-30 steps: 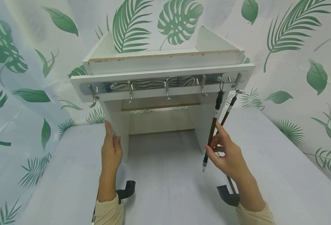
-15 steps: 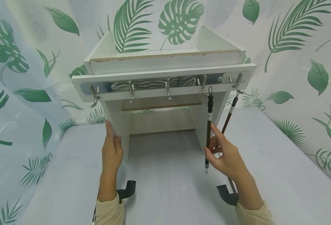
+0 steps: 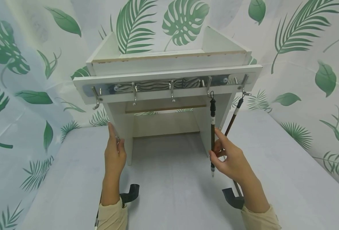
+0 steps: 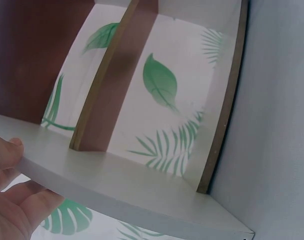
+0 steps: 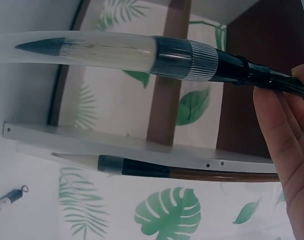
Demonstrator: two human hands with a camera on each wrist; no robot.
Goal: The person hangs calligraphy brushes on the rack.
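My right hand [image 3: 230, 158] pinches the dark handle of a calligraphy brush [image 3: 212, 118] between thumb and fingers. The brush hangs upright, its cord loop right at the second hook [image 3: 209, 87] from the right. The right wrist view shows its pale bristles with a dark tip [image 5: 109, 54] under a clear sleeve. A second calligraphy brush [image 3: 233, 118] hangs from the rightmost hook, just behind. My left hand [image 3: 114, 159] holds the left side panel [image 4: 116, 187] of a white shelf unit, thumb on one face and fingers on the other.
A hook rail [image 3: 158, 91] runs across the shelf unit's front; its three left hooks carry nothing. An open box-like compartment [image 3: 169, 60] tops the unit. Another brush [image 5: 9, 201] lies on the pale tabletop [image 3: 172, 195]. Leaf-printed cloth [image 3: 302, 105] surrounds the table.
The right hand has shifted slightly left with the brush, bringing its loop from near the rail's right end to the second hook from the right. The left hand has stayed in place.
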